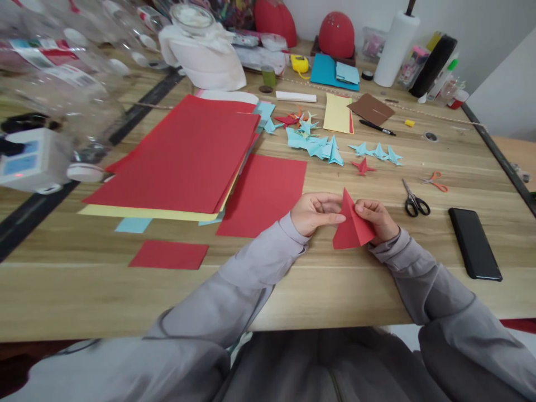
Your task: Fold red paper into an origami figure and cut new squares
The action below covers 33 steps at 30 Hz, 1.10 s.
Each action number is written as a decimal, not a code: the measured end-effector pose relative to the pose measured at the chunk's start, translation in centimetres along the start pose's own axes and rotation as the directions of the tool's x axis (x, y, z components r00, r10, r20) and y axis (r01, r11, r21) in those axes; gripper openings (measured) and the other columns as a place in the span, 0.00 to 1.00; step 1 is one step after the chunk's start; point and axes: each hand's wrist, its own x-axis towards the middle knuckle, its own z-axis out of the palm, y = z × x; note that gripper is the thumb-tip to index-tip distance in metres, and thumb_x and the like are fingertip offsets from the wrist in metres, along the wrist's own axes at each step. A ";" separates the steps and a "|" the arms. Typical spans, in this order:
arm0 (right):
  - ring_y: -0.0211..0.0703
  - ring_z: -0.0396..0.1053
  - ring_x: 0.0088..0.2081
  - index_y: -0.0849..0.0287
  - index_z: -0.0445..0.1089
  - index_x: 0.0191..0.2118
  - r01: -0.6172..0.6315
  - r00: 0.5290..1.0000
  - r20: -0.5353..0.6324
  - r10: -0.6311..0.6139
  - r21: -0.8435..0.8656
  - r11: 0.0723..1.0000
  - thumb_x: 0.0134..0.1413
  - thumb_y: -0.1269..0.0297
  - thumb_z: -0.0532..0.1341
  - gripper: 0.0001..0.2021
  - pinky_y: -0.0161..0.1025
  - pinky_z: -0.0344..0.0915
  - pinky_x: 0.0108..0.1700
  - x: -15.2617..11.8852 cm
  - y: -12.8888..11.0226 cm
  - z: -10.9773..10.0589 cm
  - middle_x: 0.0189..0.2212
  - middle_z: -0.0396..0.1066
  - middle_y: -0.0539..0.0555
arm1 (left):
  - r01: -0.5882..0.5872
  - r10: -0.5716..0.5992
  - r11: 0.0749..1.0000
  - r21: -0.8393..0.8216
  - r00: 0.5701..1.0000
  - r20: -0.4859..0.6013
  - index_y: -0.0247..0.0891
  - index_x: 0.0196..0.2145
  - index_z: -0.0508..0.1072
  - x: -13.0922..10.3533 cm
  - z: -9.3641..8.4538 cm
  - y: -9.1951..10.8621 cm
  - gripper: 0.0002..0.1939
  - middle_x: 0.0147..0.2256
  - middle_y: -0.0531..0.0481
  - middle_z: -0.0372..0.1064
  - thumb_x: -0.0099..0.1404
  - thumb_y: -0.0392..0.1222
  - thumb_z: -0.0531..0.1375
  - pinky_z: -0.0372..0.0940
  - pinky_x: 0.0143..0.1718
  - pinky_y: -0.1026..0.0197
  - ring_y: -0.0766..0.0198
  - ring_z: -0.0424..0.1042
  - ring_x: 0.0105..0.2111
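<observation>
Here both hands, left hand [315, 213] and right hand [377, 219], pinch a pointed, creased red paper [350, 223].

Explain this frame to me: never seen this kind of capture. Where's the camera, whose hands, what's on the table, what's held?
There is no machine here. One camera worn on a person's head looks forward and down, so the grey sleeves are the wearer's own arms. The left hand and right hand hold a folded red paper between them, just above the wooden table. On the table lie a stack of red sheets, small folded blue paper figures, black-handled scissors, a dark phone and a black pen. A paper towel roll stands at the back.
</observation>
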 end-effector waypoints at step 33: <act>0.41 0.69 0.29 0.56 0.75 0.28 0.393 0.869 -0.044 -0.493 -0.545 0.740 0.40 0.58 0.71 0.09 0.39 0.66 0.34 -0.7 0.8 0.6 0.26 0.75 0.51 | -0.233 0.317 0.904 0.358 0.928 -0.196 0.37 0.20 0.78 0.0 0.7 0.7 0.14 0.23 0.50 0.73 0.45 0.51 0.70 0.66 0.35 0.59 0.65 0.69 0.26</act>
